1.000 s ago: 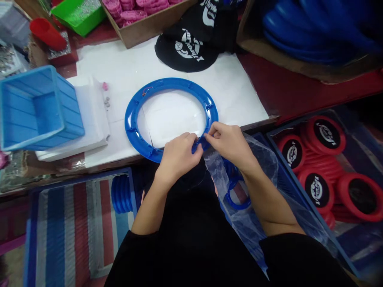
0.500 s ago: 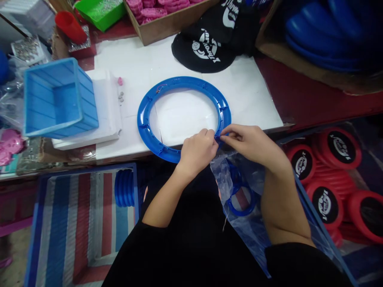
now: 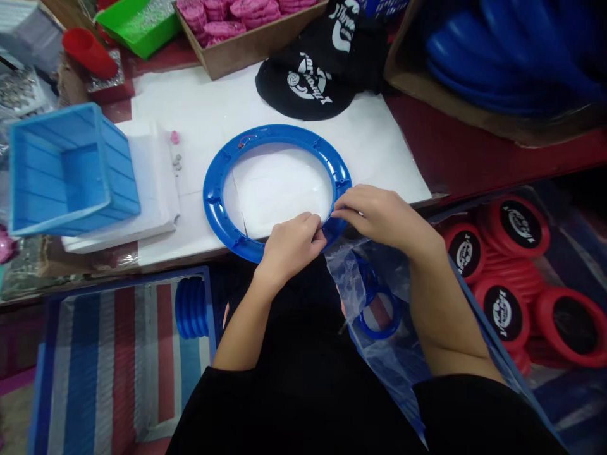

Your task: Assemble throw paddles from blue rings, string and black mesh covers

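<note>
A large blue plastic ring [image 3: 215,208] lies hollow side up on the white sheet, its near edge at the table's edge. Inside its channel are small posts and ribs, and a thin red wire with a small part [image 3: 241,144] at the far left. My left hand [image 3: 290,245] is closed over the ring's near right section, fingers curled on the rim. Just to its right, my right hand [image 3: 372,213] pinches at the channel with thumb and forefinger. Whatever lies between those fingertips is too small to make out.
A light blue bin [image 3: 118,170] stands on white boards at left. Behind are a box of pink parts [image 3: 256,54], black printed covers [image 3: 308,91] and a box of blue rings [image 3: 493,57]. Below the table, a striped-lined crate [image 3: 123,354] and red discs [image 3: 516,278] flank me.
The camera view has shifted, so the table's contents appear farther left. My right fingertips have moved slightly up along the rim, away from my left hand, which stays on the ring.
</note>
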`<control>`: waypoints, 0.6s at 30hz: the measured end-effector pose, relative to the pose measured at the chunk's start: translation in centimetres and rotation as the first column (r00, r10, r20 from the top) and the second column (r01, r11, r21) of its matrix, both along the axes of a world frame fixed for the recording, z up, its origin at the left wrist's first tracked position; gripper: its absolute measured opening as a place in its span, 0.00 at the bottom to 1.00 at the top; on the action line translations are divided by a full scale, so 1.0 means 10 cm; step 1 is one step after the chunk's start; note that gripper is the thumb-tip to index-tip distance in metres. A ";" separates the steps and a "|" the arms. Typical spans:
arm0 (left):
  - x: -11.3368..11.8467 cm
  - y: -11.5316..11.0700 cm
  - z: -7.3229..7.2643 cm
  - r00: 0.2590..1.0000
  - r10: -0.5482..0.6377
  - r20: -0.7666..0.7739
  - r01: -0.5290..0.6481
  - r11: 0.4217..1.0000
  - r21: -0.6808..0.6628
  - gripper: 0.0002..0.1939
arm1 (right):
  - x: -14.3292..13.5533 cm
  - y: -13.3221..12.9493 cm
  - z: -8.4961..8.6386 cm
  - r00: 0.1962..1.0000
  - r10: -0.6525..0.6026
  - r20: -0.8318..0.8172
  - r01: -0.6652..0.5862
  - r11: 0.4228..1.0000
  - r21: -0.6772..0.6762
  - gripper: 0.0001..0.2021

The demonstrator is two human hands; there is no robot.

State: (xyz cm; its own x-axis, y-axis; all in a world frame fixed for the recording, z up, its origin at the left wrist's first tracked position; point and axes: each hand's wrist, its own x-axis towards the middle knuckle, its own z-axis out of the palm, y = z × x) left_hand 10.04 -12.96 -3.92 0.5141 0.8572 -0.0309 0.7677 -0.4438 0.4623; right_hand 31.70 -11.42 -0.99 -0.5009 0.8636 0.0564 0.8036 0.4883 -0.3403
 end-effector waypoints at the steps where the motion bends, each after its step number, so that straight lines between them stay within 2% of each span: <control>1: -0.02 0.01 0.00 1.000 -0.009 0.009 0.009 1.000 -0.003 0.08 | 0.00 0.02 0.00 1.000 0.008 -0.007 -0.008 1.000 -0.021 0.11; 5: -0.06 0.04 0.00 0.998 -0.031 0.058 0.033 0.999 -0.027 0.07 | 0.00 0.06 0.02 0.999 0.024 0.028 -0.022 0.998 -0.062 0.11; 11: -0.09 0.06 0.01 0.995 -0.034 0.093 0.040 0.997 -0.062 0.06 | -0.07 0.01 0.05 0.984 -0.026 0.175 0.021 0.999 0.027 0.11; 15: -0.09 0.06 0.02 0.994 -0.033 0.100 0.039 0.997 -0.060 0.06 | -0.09 -0.11 -0.02 0.984 -0.090 0.152 0.079 0.994 0.077 0.12; 18: -0.09 0.06 0.03 0.994 -0.030 0.101 0.037 0.997 -0.067 0.07 | -0.08 -0.18 -0.14 0.989 -0.130 0.067 0.125 0.990 0.071 0.13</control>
